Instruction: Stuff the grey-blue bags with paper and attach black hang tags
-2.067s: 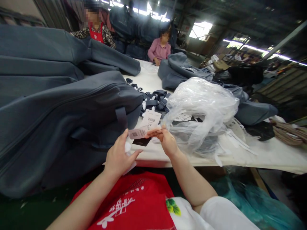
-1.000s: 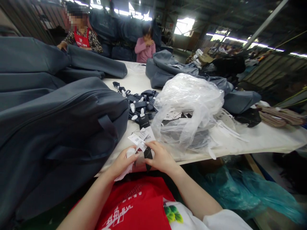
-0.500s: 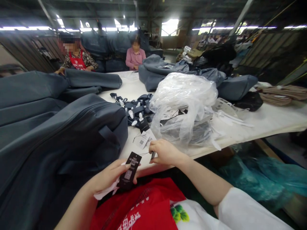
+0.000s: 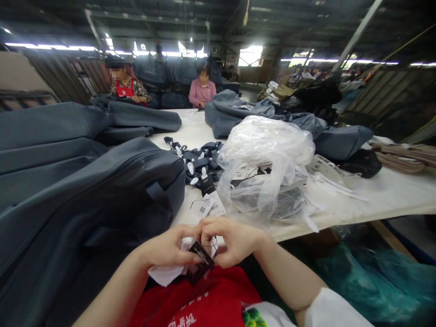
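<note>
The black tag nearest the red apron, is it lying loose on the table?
No, the left hand grips the black tag in front of the red apron.

My hang tag (image 4: 201, 263) looks like matt card; near the front edge of the table (image 4: 190, 129), the carrier bag (image 4: 265, 136) is glossy, crinkled plastic, the zipped bag (image 4: 136, 181) smooth cloth.

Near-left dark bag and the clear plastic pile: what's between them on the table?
In the head view, dark straps with white pieces lie heaped between the near-left dark bag and clear plastic pile, with black and white tags nearer the camera.
</note>
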`<state>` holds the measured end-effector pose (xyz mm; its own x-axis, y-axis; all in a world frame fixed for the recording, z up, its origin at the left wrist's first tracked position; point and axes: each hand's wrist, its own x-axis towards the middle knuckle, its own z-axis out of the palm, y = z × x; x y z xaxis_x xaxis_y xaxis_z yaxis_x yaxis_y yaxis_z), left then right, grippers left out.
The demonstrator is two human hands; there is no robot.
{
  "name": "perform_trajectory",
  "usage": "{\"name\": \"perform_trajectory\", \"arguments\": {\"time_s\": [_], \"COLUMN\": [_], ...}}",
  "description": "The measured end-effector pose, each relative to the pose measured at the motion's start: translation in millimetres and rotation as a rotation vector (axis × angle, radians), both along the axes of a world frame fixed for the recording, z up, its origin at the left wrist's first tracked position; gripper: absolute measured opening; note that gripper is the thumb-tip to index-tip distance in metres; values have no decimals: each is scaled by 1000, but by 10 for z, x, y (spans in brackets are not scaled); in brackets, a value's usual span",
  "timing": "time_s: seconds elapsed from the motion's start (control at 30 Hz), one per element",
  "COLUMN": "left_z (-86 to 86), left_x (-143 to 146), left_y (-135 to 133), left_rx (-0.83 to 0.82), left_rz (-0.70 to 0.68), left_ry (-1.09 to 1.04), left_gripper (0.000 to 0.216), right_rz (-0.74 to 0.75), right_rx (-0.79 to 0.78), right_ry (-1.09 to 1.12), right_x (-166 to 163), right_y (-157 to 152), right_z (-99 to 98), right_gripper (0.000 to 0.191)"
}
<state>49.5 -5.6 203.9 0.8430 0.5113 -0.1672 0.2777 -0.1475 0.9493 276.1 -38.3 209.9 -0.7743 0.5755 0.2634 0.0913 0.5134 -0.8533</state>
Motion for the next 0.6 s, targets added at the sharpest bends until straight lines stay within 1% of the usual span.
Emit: {"name": "perform_trajectory", "arguments": {"time_s": [0.07, 0.13, 0.2, 0.23, 0.3, 0.37, 0.43, 0.5, 0.57, 0.6], "left_z": [-112, -227, -324, -364, -435, -497, -547, -569, -555, -538], "left_x": [5, -32, -83, -105, -136, -150, -156, -156, -141, -121], "left_y": [-46, -86, -125, -143, -175, -196, -214, -247, -308, -349], "left_rx": [-80, -88, -69, -46, 47, 185, 304, 387, 507, 590], "left_rz": [141, 309, 423, 459, 507, 531, 569, 689, 863, 928], "left_ry": [-24, -44, -66, -77, -74, -27, 66, 191, 309, 336], "left_gripper": [26, 27, 28, 28, 25, 19, 17, 27, 43, 50], "right_rz": [-106, -222, -329, -389, -508, -559, -569, -595, -658, -686], "right_rx": [-45, -84, -123, -137, -166, -207, -232, -204, -148, -124], "right_ry": [61, 154, 197, 168, 17, -141, -211, -249, -304, -332], "right_x": [16, 61, 90, 84, 16, -111, -249, -354, -414, -434], "right_y": [16, 51, 87, 99, 104, 89, 69, 58, 56, 54], "right_z": [-31, -78, -137, -170, -246, -336, -430, -507, -557, -572], "right_gripper": [30, 45, 47, 46, 45, 40, 24, 10, 7, 7]}}
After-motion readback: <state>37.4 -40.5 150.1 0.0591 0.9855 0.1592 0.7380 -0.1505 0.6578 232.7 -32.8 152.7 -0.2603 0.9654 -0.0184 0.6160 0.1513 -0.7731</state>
